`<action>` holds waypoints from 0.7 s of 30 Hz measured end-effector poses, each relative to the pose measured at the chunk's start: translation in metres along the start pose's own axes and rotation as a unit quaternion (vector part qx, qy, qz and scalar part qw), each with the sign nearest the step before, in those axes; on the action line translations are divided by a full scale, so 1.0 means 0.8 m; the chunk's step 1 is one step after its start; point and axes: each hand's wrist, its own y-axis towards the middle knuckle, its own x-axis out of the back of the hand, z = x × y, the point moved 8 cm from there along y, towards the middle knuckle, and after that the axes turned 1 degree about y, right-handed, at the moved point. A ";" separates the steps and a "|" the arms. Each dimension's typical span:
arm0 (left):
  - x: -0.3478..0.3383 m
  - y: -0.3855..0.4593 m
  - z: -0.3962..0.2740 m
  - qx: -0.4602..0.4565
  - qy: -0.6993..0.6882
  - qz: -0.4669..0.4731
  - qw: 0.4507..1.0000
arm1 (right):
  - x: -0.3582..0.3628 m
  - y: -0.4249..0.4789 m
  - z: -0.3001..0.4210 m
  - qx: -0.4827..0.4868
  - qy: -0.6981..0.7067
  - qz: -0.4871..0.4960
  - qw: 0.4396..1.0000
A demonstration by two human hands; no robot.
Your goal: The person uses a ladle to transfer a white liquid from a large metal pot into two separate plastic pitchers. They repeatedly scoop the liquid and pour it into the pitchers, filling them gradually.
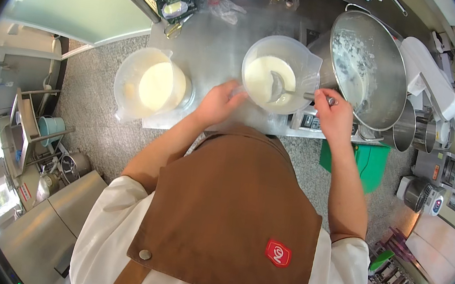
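A translucent plastic jug (279, 47) of pale cream-coloured liquid (259, 75) stands on the stainless steel table in front of me. My left hand (220, 103) is closed around its handle, on the jug's left side. With my right hand (335, 115) I grip the metal handle of a ladle (297, 94). The ladle's bowl sits down in the liquid, partly covered by it. Farther left, near the table's front corner, is a second translucent jug (124, 72) with similar pale liquid.
A large steel mixing bowl (394, 73) with white residue stands at the right, beside a white stand mixer (431, 77). A digital scale (310, 122) lies by the front edge. Packets (176, 6) and a plastic bag (223, 9) lie at the back. Below is a green bin (371, 168).
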 end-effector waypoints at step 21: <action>-0.003 0.001 -0.012 0.034 -0.019 0.043 0.998 | 0.031 -0.047 -0.040 -0.127 0.344 -0.076 0.927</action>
